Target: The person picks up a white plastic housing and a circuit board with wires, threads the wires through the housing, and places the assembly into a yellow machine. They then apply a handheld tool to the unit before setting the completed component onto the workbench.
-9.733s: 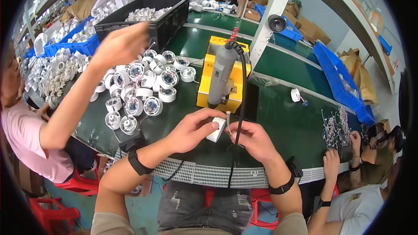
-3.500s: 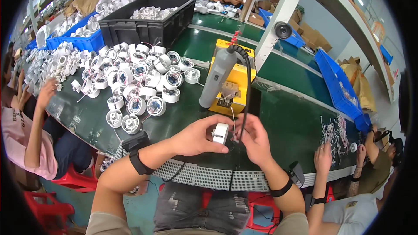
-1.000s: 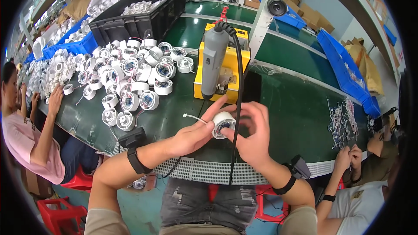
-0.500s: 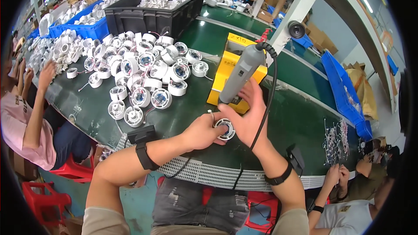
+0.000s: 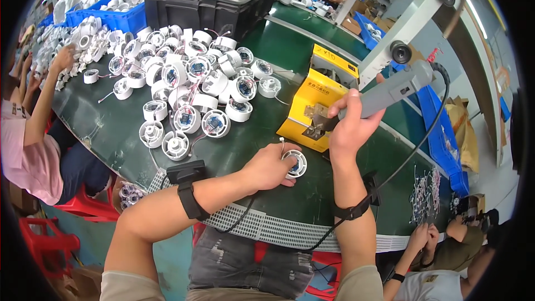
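My left hand point(image 5: 266, 168) grips a round white plastic housing point(image 5: 301, 163) just above the green work surface, thumb over its blue circuit board; a thin wire with a small connector sticks up beside it. In my right hand point(image 5: 355, 128) is a grey electric screwdriver point(image 5: 393, 95), tilted, with a black cord from its upper end. Its lower end is at the metal front of a yellow screw feeder point(image 5: 317, 92), and fingers partly hide the tip. A large pile of similar white housings point(image 5: 198, 86) with wires lies to the left of the feeder.
A black crate point(image 5: 206, 14) of small white parts stands behind the pile, beside a blue bin point(image 5: 125, 15). A white post point(image 5: 407, 28) rises beyond the feeder. Co-workers sit at both sides and far back. Bundled wires point(image 5: 426, 192) lie at right.
My right hand has closed around the screwdriver and swung it right, its lower end now at the feeder's front. The left hand still holds the housing. The view has shifted slightly.
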A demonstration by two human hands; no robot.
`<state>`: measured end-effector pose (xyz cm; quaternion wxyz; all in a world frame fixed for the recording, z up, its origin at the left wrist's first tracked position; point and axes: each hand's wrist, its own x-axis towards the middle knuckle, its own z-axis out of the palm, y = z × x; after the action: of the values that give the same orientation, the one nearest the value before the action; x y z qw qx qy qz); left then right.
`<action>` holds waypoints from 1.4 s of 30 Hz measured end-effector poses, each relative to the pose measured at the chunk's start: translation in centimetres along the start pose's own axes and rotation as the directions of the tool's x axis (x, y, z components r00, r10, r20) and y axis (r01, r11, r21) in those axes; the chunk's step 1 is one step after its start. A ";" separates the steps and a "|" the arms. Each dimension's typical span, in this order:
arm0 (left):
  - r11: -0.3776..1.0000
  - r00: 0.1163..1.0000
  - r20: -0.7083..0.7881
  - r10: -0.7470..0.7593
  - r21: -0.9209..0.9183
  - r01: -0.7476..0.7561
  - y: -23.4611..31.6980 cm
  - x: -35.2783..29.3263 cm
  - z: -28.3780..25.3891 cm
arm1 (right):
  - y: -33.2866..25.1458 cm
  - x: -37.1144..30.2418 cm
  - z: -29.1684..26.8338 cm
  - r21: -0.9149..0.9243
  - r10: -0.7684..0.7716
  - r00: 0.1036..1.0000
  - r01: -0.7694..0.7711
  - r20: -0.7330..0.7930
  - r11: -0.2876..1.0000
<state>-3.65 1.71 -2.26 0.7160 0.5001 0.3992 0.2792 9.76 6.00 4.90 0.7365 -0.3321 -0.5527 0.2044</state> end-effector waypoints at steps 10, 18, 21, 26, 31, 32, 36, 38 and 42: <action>1.000 1.000 0.010 -0.011 0.005 0.011 0.0 0.3 0.2 | 1.1 0.5 0.2 -0.004 -0.019 0.996 0.018 -0.091 1.000; 1.000 1.000 -0.013 -0.020 0.011 0.020 0.1 0.2 0.1 | 1.3 0.0 0.0 -0.031 -0.074 0.996 0.072 -0.052 0.997; 1.000 1.000 -0.009 -0.008 0.011 0.008 0.2 0.1 0.1 | 1.2 0.0 -0.1 -0.025 -0.080 0.995 0.079 -0.057 0.997; 1.000 1.000 -0.013 -0.014 0.011 0.014 0.4 0.1 0.1 | 0.8 0.0 -0.2 0.011 -0.073 0.995 0.074 -0.062 0.997; 1.000 1.000 -0.011 -0.017 0.019 0.018 0.2 0.2 0.2 | 1.2 -0.2 -0.3 0.001 -0.071 0.996 0.071 -0.062 0.997; 1.000 1.000 -0.019 -0.018 0.009 0.018 0.2 0.2 0.2 | 1.2 -0.2 -0.2 0.008 -0.048 0.997 0.048 -0.055 0.999; 0.999 0.999 -0.024 -0.023 0.030 0.024 0.3 0.0 0.0 | 0.8 -0.3 0.0 -0.015 -0.026 0.999 0.026 -0.027 1.000; 1.000 1.000 -0.013 -0.017 0.024 0.018 0.3 0.2 0.1 | 0.7 0.0 -0.4 0.019 -0.047 0.998 0.048 -0.034 0.999; 1.000 1.000 -0.007 -0.012 0.018 0.012 0.1 0.3 0.1 | 0.4 0.2 -0.2 0.005 -0.070 0.996 0.071 -0.062 0.997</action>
<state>-3.41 1.89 -2.19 0.7116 0.5033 0.4072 0.2731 10.03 6.42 4.71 0.7612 -0.3159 -0.5403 0.1699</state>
